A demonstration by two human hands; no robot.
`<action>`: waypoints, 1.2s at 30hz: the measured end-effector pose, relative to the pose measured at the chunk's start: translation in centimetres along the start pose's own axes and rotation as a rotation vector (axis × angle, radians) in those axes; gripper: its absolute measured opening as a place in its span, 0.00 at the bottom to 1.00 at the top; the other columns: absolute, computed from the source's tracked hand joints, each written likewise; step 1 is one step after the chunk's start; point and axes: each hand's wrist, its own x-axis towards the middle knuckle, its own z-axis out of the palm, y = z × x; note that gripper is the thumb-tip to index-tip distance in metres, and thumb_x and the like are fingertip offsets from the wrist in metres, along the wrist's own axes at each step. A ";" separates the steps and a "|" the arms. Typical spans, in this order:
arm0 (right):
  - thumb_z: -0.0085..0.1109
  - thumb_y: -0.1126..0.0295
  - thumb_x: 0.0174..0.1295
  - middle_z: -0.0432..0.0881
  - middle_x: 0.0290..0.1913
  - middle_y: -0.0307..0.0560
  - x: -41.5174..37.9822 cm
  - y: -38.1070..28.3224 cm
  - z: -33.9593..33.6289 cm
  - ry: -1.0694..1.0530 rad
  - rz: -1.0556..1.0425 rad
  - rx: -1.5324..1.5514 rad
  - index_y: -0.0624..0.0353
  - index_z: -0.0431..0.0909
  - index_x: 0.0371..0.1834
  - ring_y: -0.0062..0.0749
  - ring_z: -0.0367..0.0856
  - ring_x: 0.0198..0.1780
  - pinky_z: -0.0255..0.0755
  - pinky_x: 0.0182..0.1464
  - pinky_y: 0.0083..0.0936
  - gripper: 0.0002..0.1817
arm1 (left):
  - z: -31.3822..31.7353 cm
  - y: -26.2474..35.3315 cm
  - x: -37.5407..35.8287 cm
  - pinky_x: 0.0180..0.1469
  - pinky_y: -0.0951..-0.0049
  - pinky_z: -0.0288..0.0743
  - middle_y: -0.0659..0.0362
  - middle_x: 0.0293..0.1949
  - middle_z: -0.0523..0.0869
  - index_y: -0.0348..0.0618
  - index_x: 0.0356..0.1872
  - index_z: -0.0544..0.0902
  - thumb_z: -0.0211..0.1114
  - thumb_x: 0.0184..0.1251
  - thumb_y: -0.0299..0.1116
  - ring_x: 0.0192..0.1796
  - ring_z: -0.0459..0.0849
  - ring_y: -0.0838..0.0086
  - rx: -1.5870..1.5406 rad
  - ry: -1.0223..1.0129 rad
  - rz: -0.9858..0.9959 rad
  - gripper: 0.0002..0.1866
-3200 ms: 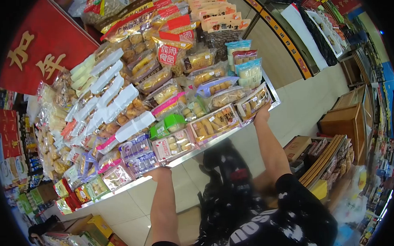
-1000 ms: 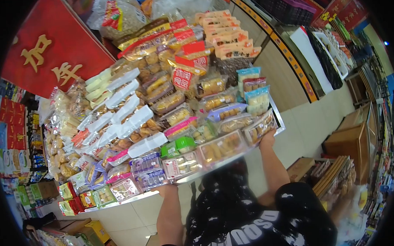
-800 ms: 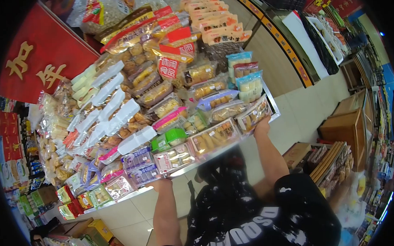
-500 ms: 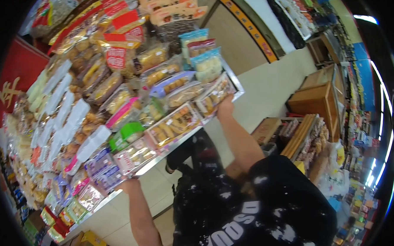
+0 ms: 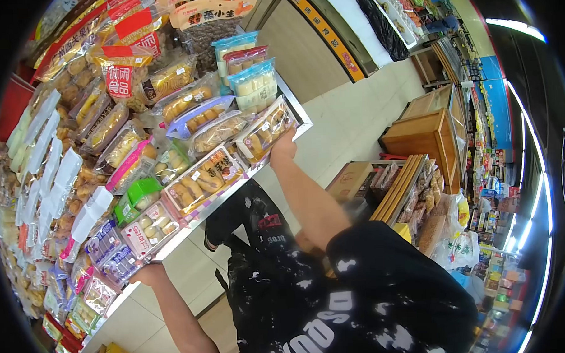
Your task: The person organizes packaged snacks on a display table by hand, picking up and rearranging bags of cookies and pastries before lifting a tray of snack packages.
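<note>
My left hand (image 5: 148,274) rests at the display's silver front edge (image 5: 194,225), against the lower corner of a purple snack pack (image 5: 120,264). Its fingers are mostly hidden by the pack and edge. My right hand (image 5: 284,146) is at the same edge further right, touching the near end of a clear pack of pastries (image 5: 265,130). Those fingers are also largely hidden. Between the hands, a boxed pack of golden pastries (image 5: 207,182) and a pink-and-white pack of round cakes (image 5: 151,229) lie along the edge. Behind them is a green pack (image 5: 137,197).
Many bagged pastries and white cards (image 5: 88,214) cover the display's left side. Blue bags (image 5: 254,87) stand at its right corner. Across the tiled floor (image 5: 336,122) are a wooden cabinet (image 5: 427,140) and a crate with bagged goods (image 5: 392,191). Stocked shelves line the far right.
The view has shifted, so the display and both hands appear further left. Both hands remain at the display's front edge beside the same packs.
</note>
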 end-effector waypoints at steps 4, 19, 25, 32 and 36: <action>0.39 0.30 0.67 0.81 0.59 0.69 -0.1 -0.5 0.1 0.024 0.029 -0.043 0.79 0.77 0.57 0.58 0.80 0.61 0.71 0.64 0.41 0.50 | -0.2 -0.1 0.1 0.42 0.69 0.80 0.62 0.54 0.80 0.47 0.61 0.73 0.33 0.75 0.63 0.50 0.80 0.70 0.110 -0.020 0.050 0.34; 0.37 0.30 0.67 0.82 0.55 0.71 -0.1 -0.7 0.4 0.096 0.026 -0.124 0.80 0.79 0.54 0.60 0.80 0.60 0.70 0.64 0.42 0.51 | 7.6 4.4 -8.4 0.19 0.83 0.62 0.61 0.45 0.84 0.50 0.60 0.76 0.31 0.68 0.69 0.30 0.79 0.77 0.080 0.157 -0.218 0.39; 0.40 0.29 0.67 0.82 0.53 0.74 -0.2 -0.6 0.2 0.059 -0.011 -0.087 0.80 0.80 0.52 0.63 0.81 0.56 0.72 0.62 0.47 0.51 | 9.5 5.6 -10.9 0.23 0.78 0.73 0.58 0.46 0.84 0.50 0.61 0.75 0.33 0.69 0.64 0.32 0.82 0.72 0.158 0.126 -0.236 0.35; 0.39 0.25 0.64 0.82 0.55 0.72 1.5 0.5 0.8 0.119 -0.013 -0.261 0.76 0.78 0.57 0.64 0.80 0.57 0.72 0.62 0.49 0.53 | 0.4 1.8 -0.7 0.36 0.69 0.80 0.59 0.51 0.85 0.49 0.59 0.77 0.35 0.75 0.63 0.41 0.83 0.69 0.202 0.096 -0.332 0.33; 0.52 0.48 0.69 0.81 0.54 0.62 4.2 3.1 -0.5 -0.186 -0.566 -0.930 0.64 0.62 0.72 0.56 0.82 0.55 0.77 0.56 0.48 0.37 | 3.8 3.1 -4.6 0.36 0.67 0.79 0.61 0.51 0.85 0.51 0.59 0.77 0.39 0.74 0.66 0.41 0.83 0.68 0.192 0.238 -0.316 0.33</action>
